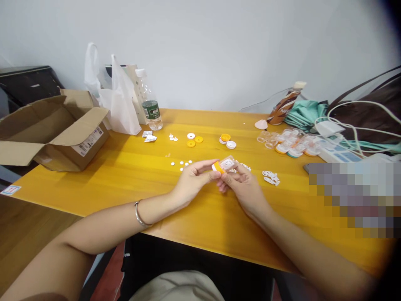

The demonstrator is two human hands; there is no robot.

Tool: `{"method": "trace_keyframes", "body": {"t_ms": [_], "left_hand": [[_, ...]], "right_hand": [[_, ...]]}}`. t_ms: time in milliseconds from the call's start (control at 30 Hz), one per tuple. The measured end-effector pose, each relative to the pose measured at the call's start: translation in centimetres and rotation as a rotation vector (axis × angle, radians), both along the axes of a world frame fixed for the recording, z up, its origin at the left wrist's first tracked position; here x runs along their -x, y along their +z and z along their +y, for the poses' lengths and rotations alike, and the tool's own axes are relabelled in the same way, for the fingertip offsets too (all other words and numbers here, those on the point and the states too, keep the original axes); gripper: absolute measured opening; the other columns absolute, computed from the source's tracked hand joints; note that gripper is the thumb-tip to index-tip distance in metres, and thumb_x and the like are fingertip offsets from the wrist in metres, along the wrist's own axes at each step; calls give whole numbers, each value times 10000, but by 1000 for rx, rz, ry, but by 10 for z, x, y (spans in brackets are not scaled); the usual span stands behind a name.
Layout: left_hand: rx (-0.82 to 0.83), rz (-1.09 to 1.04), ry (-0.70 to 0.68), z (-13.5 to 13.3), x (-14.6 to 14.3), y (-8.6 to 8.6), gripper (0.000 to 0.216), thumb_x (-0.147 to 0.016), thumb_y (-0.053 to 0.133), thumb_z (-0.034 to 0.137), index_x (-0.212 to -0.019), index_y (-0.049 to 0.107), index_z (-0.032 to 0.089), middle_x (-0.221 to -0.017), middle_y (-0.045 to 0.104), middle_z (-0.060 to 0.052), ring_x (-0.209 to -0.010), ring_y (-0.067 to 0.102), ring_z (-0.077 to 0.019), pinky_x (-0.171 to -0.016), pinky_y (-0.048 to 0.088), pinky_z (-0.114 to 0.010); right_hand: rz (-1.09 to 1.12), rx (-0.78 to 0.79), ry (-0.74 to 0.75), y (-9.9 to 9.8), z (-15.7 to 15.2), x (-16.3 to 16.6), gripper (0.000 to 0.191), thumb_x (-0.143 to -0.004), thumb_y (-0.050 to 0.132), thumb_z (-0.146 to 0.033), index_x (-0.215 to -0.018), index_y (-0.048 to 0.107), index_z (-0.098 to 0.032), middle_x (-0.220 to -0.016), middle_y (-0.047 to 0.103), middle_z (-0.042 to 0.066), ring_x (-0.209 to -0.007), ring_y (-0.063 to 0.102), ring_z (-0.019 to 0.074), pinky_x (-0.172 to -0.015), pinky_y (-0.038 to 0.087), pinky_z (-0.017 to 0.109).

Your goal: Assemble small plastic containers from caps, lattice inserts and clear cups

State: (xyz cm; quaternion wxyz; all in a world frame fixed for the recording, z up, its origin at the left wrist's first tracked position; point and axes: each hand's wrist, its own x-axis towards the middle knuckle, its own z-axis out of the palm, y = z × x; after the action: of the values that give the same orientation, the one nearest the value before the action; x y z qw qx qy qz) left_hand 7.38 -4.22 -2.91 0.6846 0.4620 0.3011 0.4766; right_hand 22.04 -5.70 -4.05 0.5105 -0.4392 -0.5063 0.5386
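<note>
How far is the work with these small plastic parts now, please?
Done, it seems: a cluster of clear cases with coloured bases lies at the far right of the table. In hand: the left hand and right hand pinch one orange-and-clear piece together. Left: loose orange and white rings, small white dots and flat white parts lie unused.

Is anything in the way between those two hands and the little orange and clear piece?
Nothing visible. The left hand and the right hand both pinch the orange and clear piece between their fingertips. The small white discs and flat white parts lie on the table beside the hands, not between.
</note>
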Motion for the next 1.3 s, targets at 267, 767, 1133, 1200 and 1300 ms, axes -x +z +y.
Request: {"method": "trace_keyframes", "body": {"t_ms": [267, 767, 1133, 1200, 1300], "left_hand": [[-12, 151, -2, 5, 4, 1, 354, -639, 738, 187, -984, 669, 148, -1011, 688, -68, -900, 637, -155, -934, 440, -345], [141, 180, -374, 10, 37, 5, 355, -658, 740, 325, -947, 692, 126, -892, 711, -85, -754, 670, -148, -835, 504, -314], [43, 128, -278, 9, 31, 4, 329, -675, 728, 298, -957, 689, 133, -929, 702, -82, -807, 649, -133, -809, 500, -268], [15, 140, -243, 9, 29, 3, 304, -680, 725, 277, -950, 693, 139, -920, 704, -73, -808, 642, -127, -796, 503, -260], [22, 150, -274, 9, 31, 2, 292, -694, 713, 289, -944, 695, 137, -896, 705, -72, -787, 647, -129, -800, 506, -276]], "right_hand": [[-187, -129, -37, 12, 4, -13, 296, -775, 570, -498, -886, 487, -237, -593, 555, -63, -494, 469, 93, -511, 366, 230], [-651, -655, 332, 10, -4, -22, 156, -906, 385, -196, -1051, 418, -244, -896, 516, 47, -792, 508, 172, -709, 439, 306], [-523, -504, 190, 11, -2, -20, 218, -888, 451, -320, -1089, 400, -252, -865, 560, 29, -782, 555, 174, -707, 443, 317], [-483, -385, 167, 11, -2, -18, 192, -890, 438, -374, -1030, 404, -246, -759, 571, 3, -705, 567, 166, -654, 443, 300], [-524, -366, 187, 10, -1, -17, 169, -882, 452, -387, -959, 453, -236, -748, 580, 7, -684, 562, 158, -635, 437, 284]]}}
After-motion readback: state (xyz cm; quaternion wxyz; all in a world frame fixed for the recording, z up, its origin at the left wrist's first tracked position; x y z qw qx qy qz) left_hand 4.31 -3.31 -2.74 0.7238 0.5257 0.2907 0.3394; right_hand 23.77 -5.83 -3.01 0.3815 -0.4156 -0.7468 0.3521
